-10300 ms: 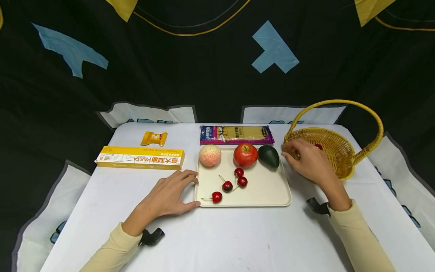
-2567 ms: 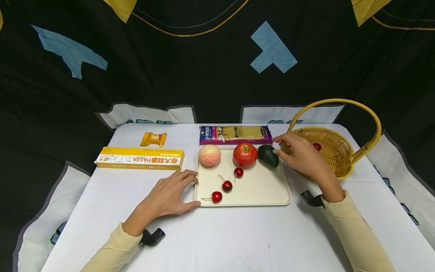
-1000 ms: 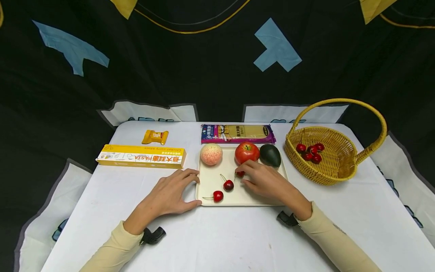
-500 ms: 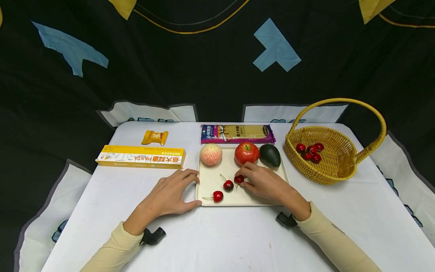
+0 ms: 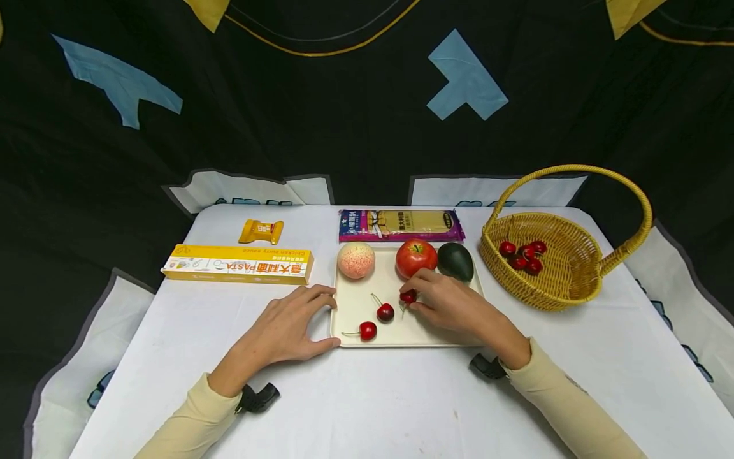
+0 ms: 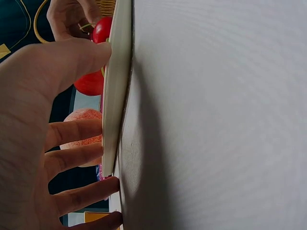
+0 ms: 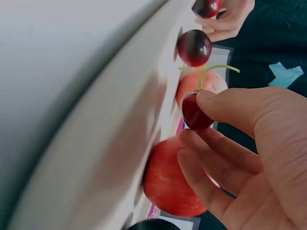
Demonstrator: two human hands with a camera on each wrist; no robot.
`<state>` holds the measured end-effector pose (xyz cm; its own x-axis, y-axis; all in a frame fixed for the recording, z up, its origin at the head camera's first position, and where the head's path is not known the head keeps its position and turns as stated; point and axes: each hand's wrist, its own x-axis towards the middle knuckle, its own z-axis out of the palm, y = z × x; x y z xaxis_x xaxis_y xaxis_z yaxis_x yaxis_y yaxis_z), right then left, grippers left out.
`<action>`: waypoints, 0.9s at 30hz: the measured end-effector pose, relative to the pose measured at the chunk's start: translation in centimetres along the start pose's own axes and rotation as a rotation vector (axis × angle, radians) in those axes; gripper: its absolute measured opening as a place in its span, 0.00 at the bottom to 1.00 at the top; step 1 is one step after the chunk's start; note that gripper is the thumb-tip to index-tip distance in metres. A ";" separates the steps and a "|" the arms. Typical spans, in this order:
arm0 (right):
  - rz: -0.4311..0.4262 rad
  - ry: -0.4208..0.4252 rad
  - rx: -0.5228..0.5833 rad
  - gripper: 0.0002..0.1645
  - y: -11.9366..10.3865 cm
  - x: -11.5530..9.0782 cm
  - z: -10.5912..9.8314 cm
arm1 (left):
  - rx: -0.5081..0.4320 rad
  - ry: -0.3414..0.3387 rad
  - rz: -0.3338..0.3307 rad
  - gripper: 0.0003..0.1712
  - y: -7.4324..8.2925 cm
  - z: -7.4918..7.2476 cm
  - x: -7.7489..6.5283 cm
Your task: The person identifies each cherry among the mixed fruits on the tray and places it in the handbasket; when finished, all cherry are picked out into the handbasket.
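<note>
My right hand (image 5: 450,303) pinches a dark red cherry (image 7: 195,111) between thumb and fingertips, close over the cream tray (image 5: 441,339); the cherry's green stem sticks out free. To the left on the tray lie two more cherries, one near the middle (image 5: 385,312) and one near the front edge (image 5: 367,331). My left hand (image 5: 283,328) rests at the tray's left side, fingers spread, with the thumb and fingertips touching the rim. A red apple (image 5: 415,258), a dark green avocado (image 5: 455,262) and a speckled peach (image 5: 356,261) line the tray's back.
A yellow wicker basket (image 5: 510,287) with a tall handle stands to the right, several cherries (image 5: 524,256) inside. Behind the tray lies a pasta packet (image 5: 401,226). At left are a yellow pasta box (image 5: 237,264) and a small orange-yellow wrapped packet (image 5: 260,232).
One cherry has gone from the tray to the basket. My right hand has come back from the basket, taken another cherry and shifted it slightly right. My left hand has stayed put.
</note>
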<state>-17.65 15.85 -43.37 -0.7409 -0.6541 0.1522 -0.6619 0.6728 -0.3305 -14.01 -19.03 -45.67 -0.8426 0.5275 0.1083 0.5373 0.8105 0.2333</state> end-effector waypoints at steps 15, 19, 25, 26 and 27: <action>0.102 0.064 -0.007 0.20 2.3 -2.6 -3.1 | 0.001 -0.012 -0.015 0.33 0.1 0.0 -0.1; 0.123 0.102 -0.012 0.19 3.3 -3.5 -4.0 | 0.002 -0.011 -0.012 0.33 0.1 0.0 0.0; 0.094 0.203 0.025 0.21 5.1 -5.0 -4.9 | -0.007 -0.007 -0.010 0.34 0.2 0.0 0.0; 0.093 0.216 0.024 0.21 5.3 -5.3 -5.0 | -0.008 -0.005 -0.009 0.33 0.2 0.0 0.0; 0.092 0.231 0.020 0.21 5.6 -5.6 -5.1 | -0.008 -0.005 -0.008 0.33 0.2 0.0 0.0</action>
<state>-17.76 25.03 -41.32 -0.8059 -0.4923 0.3288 -0.5896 0.7175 -0.3709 -13.92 -18.91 -45.64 -0.8467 0.5222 0.1019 0.5303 0.8127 0.2416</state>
